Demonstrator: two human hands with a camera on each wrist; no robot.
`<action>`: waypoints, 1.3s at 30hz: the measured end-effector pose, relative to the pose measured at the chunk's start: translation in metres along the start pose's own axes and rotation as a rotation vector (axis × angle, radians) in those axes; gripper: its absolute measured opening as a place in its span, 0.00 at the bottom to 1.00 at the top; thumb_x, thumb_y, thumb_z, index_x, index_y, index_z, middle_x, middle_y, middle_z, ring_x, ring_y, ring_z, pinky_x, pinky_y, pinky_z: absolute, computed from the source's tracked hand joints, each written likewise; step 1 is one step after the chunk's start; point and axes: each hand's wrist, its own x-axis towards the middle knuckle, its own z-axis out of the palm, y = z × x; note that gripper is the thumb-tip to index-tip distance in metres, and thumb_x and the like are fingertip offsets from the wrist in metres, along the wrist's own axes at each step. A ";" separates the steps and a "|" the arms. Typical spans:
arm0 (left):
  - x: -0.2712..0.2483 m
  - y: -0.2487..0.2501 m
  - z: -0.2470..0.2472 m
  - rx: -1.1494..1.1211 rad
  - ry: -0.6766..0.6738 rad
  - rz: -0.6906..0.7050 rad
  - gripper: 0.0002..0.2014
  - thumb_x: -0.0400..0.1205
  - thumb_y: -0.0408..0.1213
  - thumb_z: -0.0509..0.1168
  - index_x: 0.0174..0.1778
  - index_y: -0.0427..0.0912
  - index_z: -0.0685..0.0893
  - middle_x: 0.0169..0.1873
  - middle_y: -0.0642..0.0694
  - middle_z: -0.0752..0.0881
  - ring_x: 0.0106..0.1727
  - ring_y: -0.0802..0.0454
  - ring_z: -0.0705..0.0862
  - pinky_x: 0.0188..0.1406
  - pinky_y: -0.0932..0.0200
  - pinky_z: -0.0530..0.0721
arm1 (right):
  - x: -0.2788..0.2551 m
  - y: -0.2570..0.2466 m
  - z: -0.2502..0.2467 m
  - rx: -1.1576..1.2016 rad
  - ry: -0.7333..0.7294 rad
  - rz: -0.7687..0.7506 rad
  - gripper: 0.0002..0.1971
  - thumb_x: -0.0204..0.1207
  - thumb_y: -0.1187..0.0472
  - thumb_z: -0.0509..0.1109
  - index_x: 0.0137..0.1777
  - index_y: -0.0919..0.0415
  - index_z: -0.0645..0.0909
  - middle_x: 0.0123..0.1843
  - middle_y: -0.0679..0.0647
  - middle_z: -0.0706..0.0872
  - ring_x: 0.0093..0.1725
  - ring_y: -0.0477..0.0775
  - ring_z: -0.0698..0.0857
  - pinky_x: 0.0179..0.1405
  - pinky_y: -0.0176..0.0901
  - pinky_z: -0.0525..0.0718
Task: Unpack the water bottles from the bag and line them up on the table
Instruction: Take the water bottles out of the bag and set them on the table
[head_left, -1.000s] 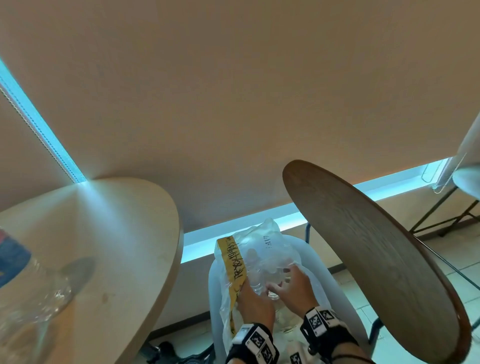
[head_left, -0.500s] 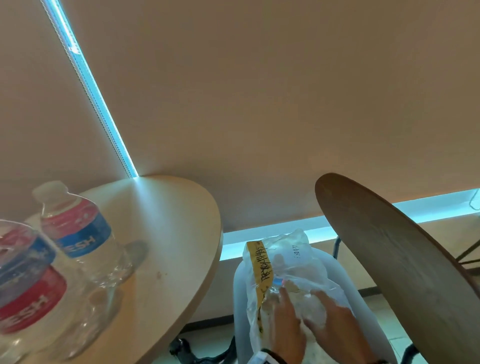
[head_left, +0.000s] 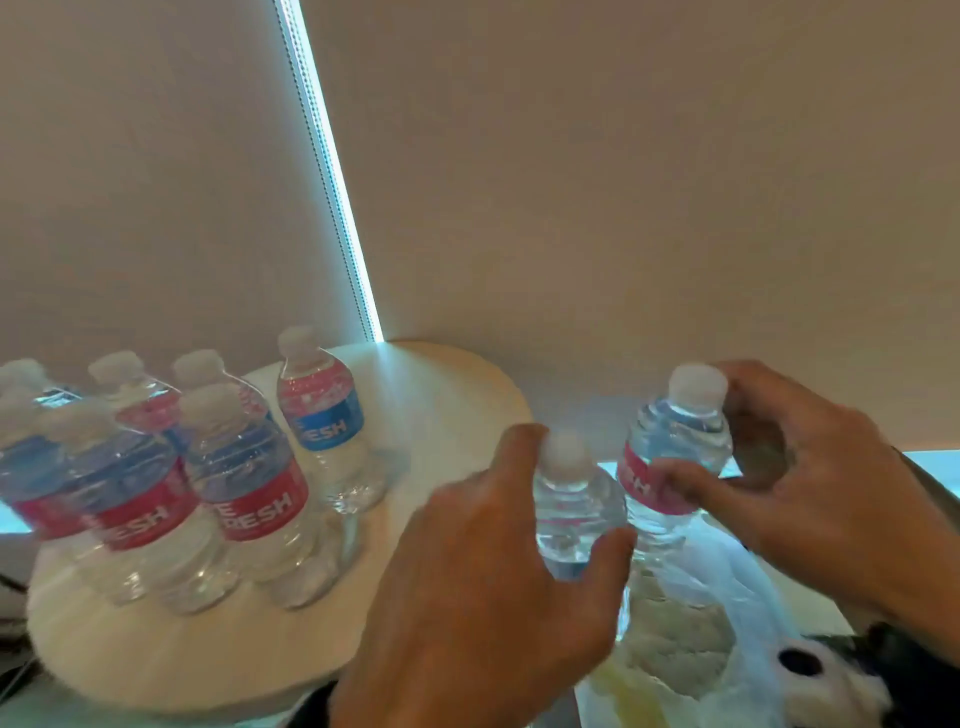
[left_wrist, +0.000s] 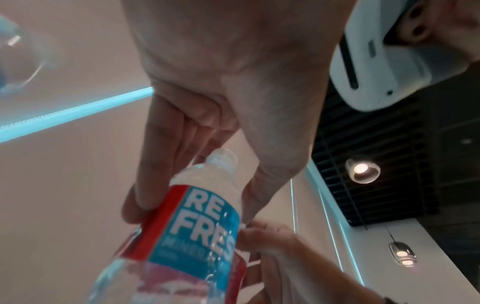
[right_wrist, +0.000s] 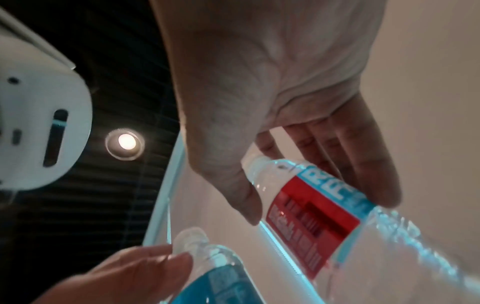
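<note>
Transfer step: left hand (head_left: 483, 587) grips bottle (head_left: 571, 499), right hand (head_left: 810, 478) grips second bottle (head_left: 675, 447), both above bag (head_left: 727, 613). Next: stand both beside row (head_left: 218, 467) on surface (head_left: 441, 405).

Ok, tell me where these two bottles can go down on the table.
Free: the round table's far right part, beyond the blue-labelled bottle, and its bare near edge. Crowded: the left half, where the standing bottles cluster.

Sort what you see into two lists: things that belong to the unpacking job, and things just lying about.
Job: left hand and its bottle; right hand and its bottle; bag; bottles on the table; table.

Lying about: window blind; ceiling lamp.
</note>
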 end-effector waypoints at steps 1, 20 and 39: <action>0.000 0.003 -0.017 0.009 0.050 -0.012 0.26 0.65 0.67 0.69 0.57 0.70 0.69 0.42 0.61 0.90 0.37 0.57 0.90 0.39 0.54 0.90 | 0.010 -0.012 -0.002 0.055 0.009 -0.051 0.25 0.57 0.30 0.75 0.55 0.32 0.81 0.49 0.33 0.92 0.49 0.32 0.91 0.36 0.16 0.84; 0.042 -0.054 -0.057 0.338 0.313 -0.134 0.19 0.72 0.54 0.72 0.50 0.46 0.80 0.36 0.51 0.85 0.32 0.55 0.82 0.23 0.69 0.70 | 0.110 -0.074 0.109 0.120 -0.255 -0.321 0.25 0.74 0.51 0.81 0.70 0.54 0.82 0.48 0.45 0.90 0.48 0.52 0.92 0.52 0.51 0.94; 0.027 -0.051 -0.065 0.335 0.378 -0.114 0.42 0.62 0.68 0.74 0.68 0.46 0.79 0.53 0.41 0.90 0.46 0.43 0.88 0.44 0.56 0.78 | 0.107 -0.061 0.122 0.171 -0.221 -0.172 0.33 0.74 0.44 0.79 0.77 0.52 0.77 0.73 0.52 0.84 0.62 0.48 0.85 0.61 0.45 0.87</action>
